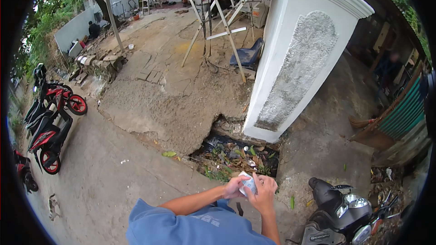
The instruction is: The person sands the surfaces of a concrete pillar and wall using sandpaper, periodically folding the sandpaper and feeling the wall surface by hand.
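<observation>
In front of my chest I hold a small white and pale blue pack (pixel 248 183) between both hands. My left hand (pixel 234 187) grips it from the left, its fingers curled round that side. My right hand (pixel 265 189) closes on the other side, with thumb and fingers at the top edge. What the pack contains cannot be made out. Just beyond my hands lies a broken-open ditch (pixel 227 156) filled with leaves and litter.
A white pillar (pixel 295 63) rises beyond the ditch. A dark scooter (pixel 336 213) stands at lower right, and a red and black motorcycle (pixel 50 127) at left. Trestle legs (pixel 218 22) and a dark blue seat (pixel 247 55) are farther off. A cat (pixel 54 206) is at lower left.
</observation>
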Tool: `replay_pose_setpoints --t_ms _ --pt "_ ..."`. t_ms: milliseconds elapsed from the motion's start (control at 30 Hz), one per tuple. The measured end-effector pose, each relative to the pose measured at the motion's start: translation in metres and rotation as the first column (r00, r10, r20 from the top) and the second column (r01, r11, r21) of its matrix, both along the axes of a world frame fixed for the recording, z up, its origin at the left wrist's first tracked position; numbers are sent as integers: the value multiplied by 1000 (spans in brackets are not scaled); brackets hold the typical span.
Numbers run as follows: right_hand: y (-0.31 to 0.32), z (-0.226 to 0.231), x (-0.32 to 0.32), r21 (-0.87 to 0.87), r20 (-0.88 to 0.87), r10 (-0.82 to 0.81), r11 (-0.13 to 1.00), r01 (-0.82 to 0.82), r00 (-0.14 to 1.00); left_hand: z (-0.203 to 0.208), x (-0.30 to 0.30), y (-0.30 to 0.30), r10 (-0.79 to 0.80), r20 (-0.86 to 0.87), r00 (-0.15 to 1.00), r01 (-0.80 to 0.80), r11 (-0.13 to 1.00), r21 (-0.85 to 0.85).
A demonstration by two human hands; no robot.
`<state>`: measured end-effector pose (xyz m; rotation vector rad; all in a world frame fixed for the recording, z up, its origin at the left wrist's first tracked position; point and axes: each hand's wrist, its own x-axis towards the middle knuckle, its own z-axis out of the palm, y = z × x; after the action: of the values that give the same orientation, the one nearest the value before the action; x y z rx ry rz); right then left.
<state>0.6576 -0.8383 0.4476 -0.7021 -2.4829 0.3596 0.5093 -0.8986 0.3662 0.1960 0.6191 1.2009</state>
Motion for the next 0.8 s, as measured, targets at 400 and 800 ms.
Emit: replay_pose_setpoints --t_ms 400,800 --pt "-96 -11 -7 -373 -123 105 917 -144 987 8 4 -110 -38 -155 987 32 999 -37" --pt "-193 27 -336 -359 -232 605 675 -645 762 21 -267 -292 584 -276 763 -607 794 2"
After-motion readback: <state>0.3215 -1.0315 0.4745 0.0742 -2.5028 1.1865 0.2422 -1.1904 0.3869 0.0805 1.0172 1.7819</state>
